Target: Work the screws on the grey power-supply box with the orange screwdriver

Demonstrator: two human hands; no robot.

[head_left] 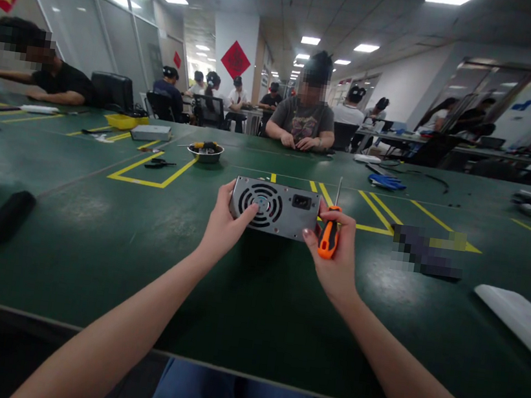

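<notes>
Between my two hands is a grey metal computer power supply (287,220), raised above the green table. Its face with the round fan grille and the black power socket is turned toward me. My left hand (227,220) grips the left end, the thumb lying over the grille. At the right end, the fingers of my right hand (339,251) press against the casing. That same hand also holds a screwdriver (329,237) with an orange and black handle, its shaft pointing up. The far side of the power supply is hidden.
A metal bowl (206,152) with tools stands beyond my left hand. Dark pliers (158,163) lie inside yellow tape lines. A black case (6,218) is at left; a blurred dark object (427,253) and a white device (521,317) are at right. A person (306,116) works opposite.
</notes>
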